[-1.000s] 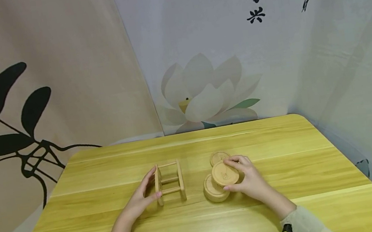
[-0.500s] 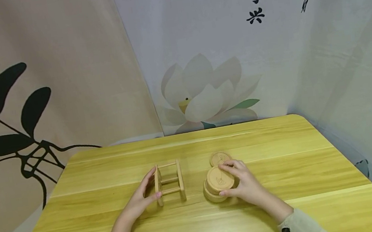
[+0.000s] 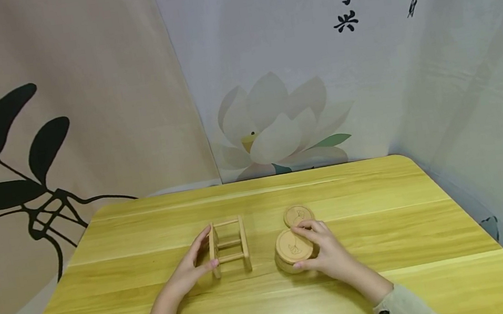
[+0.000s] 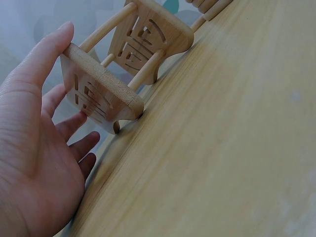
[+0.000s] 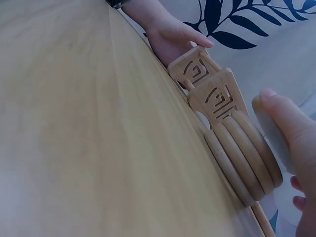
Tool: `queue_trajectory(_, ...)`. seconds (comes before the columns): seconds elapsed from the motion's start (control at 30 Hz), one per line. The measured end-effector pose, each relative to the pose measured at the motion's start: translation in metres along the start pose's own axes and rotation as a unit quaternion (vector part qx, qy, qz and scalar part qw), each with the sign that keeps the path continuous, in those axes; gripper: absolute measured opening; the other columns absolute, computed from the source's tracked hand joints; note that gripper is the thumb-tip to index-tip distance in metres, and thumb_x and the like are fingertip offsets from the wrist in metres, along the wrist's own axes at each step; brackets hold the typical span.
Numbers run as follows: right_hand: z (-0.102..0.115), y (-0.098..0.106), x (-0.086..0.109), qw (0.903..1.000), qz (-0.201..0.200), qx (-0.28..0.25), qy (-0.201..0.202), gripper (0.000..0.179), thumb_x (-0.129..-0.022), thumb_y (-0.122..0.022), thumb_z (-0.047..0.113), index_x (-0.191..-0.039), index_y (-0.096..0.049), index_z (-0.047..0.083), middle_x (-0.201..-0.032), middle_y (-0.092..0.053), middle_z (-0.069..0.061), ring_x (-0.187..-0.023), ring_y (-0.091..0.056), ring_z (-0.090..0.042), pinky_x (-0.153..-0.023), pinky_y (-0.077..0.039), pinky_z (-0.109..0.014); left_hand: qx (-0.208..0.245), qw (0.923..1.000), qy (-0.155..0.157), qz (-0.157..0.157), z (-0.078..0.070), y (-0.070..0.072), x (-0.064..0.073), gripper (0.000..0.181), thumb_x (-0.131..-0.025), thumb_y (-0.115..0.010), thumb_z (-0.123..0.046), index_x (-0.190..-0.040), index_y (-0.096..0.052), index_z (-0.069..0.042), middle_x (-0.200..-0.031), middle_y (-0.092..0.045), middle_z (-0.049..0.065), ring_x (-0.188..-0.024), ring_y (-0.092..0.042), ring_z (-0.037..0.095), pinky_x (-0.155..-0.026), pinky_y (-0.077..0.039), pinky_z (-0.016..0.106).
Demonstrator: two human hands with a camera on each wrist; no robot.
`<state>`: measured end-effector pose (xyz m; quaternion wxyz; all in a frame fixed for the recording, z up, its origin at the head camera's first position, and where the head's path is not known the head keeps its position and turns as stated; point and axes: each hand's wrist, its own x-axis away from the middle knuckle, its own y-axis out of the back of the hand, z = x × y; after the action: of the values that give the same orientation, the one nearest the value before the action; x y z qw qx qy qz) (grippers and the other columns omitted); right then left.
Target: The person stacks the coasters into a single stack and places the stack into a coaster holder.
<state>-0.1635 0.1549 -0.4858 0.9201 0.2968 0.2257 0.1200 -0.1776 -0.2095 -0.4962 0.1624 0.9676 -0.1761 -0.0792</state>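
Observation:
On the table's left half stands a small wooden coaster rack [image 3: 228,245], two carved side panels joined by thin rods. My left hand [image 3: 183,274] holds its left panel, thumb at one edge and fingers against the outer face, as the left wrist view shows. My right hand [image 3: 328,253] pinches a round wooden coaster [image 3: 293,246] by its rim, thumb at the front and fingers at the back. That coaster hangs just over a stack of coasters [image 5: 244,158], a narrow gap between them in the right wrist view. Most of the stack is hidden from the head view.
Behind the stack lies another round coaster [image 3: 297,214] with an engraved drawing. Everything stands on a yellow wood-grain table [image 3: 422,219]. Printed cloth backdrops [image 3: 276,53] hang behind its far edge.
My right hand has carried the coaster leftward and slightly towards me, from beside the stack to squarely over it. The left hand and the rack have not moved.

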Motion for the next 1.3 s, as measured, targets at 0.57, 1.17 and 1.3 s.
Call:
queue_trajectory(0.57,-0.0036,-0.0031,-0.0025,0.9998,0.007,0.016,0.01,0.084,-0.063,-0.088,0.035,-0.134,-0.056,0.004,-0.13,-0.049,0.001,-0.121,-0.039,-0.022,-0.098,-0.036,-0.052,0.001,0.9999,0.016,0.001,-0.0015,0.0002,0.0003,0.077,-0.093,-0.064,-0.02,-0.153,-0.018,-0.033,-0.156,-0.017,0.013,-0.141,-0.013,0.039,-0.102,-0.009,0.072)
queue_trajectory(1.17,-0.0061,-0.0046,-0.0017,0.9997,0.017,0.018,-0.004,0.084,-0.065,-0.086,0.041,-0.135,-0.055,0.006,-0.131,-0.048,0.002,-0.122,-0.038,-0.023,-0.099,-0.036,-0.053,-0.002,0.9999,0.017,-0.001,-0.0027,-0.0007,0.0017,0.077,-0.093,-0.064,-0.021,-0.153,-0.019,-0.037,-0.156,-0.019,0.012,-0.14,-0.014,0.039,-0.1,-0.011,0.073)
queue_trajectory(1.3,-0.0069,-0.005,-0.0017,0.9997,0.017,0.017,-0.005,0.085,-0.065,-0.086,0.04,-0.135,-0.055,0.006,-0.131,-0.048,0.0,-0.123,-0.038,-0.024,-0.099,-0.036,-0.053,-0.004,0.9998,0.017,0.0,-0.0025,-0.0006,0.0014,0.077,-0.093,-0.064,-0.021,-0.153,-0.019,-0.036,-0.156,-0.018,0.012,-0.14,-0.014,0.04,-0.1,-0.011,0.073)
